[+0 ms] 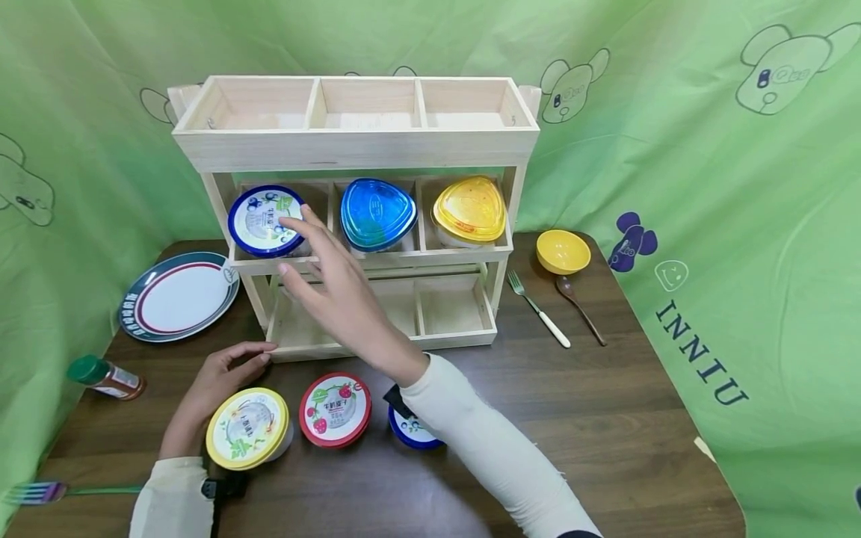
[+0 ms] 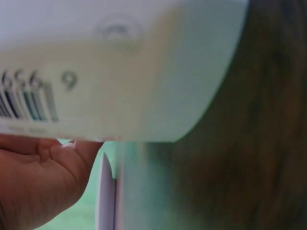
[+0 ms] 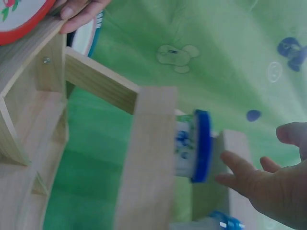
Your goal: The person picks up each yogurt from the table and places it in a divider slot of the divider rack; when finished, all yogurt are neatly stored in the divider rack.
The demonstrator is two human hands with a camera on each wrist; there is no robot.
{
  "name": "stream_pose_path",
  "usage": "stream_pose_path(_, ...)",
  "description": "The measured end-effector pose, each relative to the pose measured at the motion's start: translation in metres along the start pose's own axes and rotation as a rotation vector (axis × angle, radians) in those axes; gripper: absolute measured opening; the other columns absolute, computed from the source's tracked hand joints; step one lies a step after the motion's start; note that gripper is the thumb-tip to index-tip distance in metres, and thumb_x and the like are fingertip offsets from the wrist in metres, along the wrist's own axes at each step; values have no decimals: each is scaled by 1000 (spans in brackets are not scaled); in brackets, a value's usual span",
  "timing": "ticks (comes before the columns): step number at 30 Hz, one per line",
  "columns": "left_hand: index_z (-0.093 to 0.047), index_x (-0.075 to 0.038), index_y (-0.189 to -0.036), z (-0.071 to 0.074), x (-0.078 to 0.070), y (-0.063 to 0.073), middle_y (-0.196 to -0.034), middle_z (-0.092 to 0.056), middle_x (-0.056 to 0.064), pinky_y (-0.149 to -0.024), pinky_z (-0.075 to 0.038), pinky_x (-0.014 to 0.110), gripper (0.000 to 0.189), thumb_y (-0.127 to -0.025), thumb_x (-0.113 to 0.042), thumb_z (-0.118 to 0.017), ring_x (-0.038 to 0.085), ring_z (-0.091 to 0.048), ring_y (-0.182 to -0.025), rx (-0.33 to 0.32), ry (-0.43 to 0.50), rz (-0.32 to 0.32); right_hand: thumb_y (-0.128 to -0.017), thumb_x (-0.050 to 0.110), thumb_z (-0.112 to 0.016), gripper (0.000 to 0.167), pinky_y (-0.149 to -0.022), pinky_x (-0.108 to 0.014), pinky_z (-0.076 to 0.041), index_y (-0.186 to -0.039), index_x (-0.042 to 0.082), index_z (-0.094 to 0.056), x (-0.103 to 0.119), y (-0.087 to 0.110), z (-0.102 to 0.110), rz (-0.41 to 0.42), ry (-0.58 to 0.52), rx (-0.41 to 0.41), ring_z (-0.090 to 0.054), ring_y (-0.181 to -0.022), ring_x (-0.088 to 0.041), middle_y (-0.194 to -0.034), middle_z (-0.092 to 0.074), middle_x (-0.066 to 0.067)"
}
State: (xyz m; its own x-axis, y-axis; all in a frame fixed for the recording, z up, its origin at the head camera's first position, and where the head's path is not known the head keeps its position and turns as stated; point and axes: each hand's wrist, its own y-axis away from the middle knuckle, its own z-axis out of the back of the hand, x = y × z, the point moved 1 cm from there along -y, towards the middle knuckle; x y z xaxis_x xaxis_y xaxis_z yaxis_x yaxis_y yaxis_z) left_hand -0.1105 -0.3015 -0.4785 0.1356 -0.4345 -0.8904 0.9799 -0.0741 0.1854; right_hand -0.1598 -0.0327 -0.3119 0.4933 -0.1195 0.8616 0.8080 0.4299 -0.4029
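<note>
My right hand (image 1: 350, 299) reaches over the wooden rack with its fingers spread, holding nothing. Just behind its fingertips in the head view is a blue-lidded tub (image 1: 265, 220), standing in the left compartment of the middle tier. The right wrist view shows a small gap between the fingers (image 3: 235, 165) and that tub's lid (image 3: 202, 146). My left hand (image 1: 218, 381) touches the front left corner of the rack's bottom tier, its fingers loosely bent. Close to the left wrist stands a yellow-lidded tub (image 1: 247, 427). The rack (image 1: 356, 149) has three tiers of compartments.
A blue container (image 1: 378, 214) and a yellow one (image 1: 469, 211) share the middle tier. On the table are a red-lidded tub (image 1: 335, 409), another blue-lidded tub (image 1: 413, 432), a plate (image 1: 181, 295), a spice jar (image 1: 107, 377), a yellow bowl (image 1: 563, 252), forks (image 1: 538, 310) and a spoon (image 1: 580, 310).
</note>
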Motion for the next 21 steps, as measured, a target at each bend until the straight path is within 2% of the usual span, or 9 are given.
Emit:
stream_pose_path(3, -66, 2, -145, -1, -1, 0, -132, -69, -9, -89, -54, 14, 43, -113, -27, -64, -11, -60, -110, -1, -9, -4, -112, 13, -61, 53, -111, -27, -49, -163, 10, -47, 7, 14, 15, 26, -62, 13, -33, -159, -15, -178, -28, -7)
stream_pose_path(7, -66, 1, -144, -3, -2, 0, -135, -69, -2, -90, -53, 14, 42, -113, -27, -63, -10, -60, -110, 3, -19, -1, -111, 7, -61, 50, -109, -29, -52, -160, 6, -49, 10, 32, 43, 41, -120, -22, -49, -151, -23, -167, -46, -11)
stream_pose_path(10, -66, 1, -144, -3, -3, 0, -136, -69, -2, -90, -52, 13, 43, -113, -28, -64, -9, -59, -111, 1, -24, 3, -111, 7, -61, 43, -106, -34, -55, -153, 1, -56, 8, 43, 65, 69, -93, -48, -62, -140, -29, -153, -61, -15)
stream_pose_path(13, -66, 1, -145, -3, -4, -1, -137, -68, -1, -90, -52, 13, 44, -113, -29, -64, -9, -59, -111, 5, -20, 13, -110, 7, -62, 34, -99, -38, -61, -143, -2, -65, 4, 53, 85, 80, -50, -53, -71, -127, -27, -140, -70, -16)
stream_pose_path(17, -65, 1, -146, -3, -4, 0, -141, -67, 6, -89, -53, 14, 45, -113, -30, -63, -10, -59, -110, 9, -25, 28, -111, 8, -61, 28, -89, -41, -64, -135, -2, -70, -3, 67, 108, 28, -36, -71, -74, -117, -24, -132, -74, -13)
stream_pose_path(19, -65, 0, -147, -2, -3, 0, -144, -65, 12, -89, -52, 14, 45, -113, -30, -63, -11, -58, -109, 7, -33, 38, -112, 9, -60, 27, -90, -41, -64, -135, -2, -70, -8, 73, 117, 4, -38, -100, -74, -117, -26, -131, -74, -13)
stream_pose_path(21, -65, -1, -147, -2, -2, 0, -145, -65, 12, -89, -52, 14, 45, -113, -30, -62, -11, -57, -110, 3, -38, 41, -112, 9, -59, 28, -91, -42, -64, -135, -2, -70, -13, 79, 126, -19, -60, -127, -74, -117, -27, -131, -75, -14)
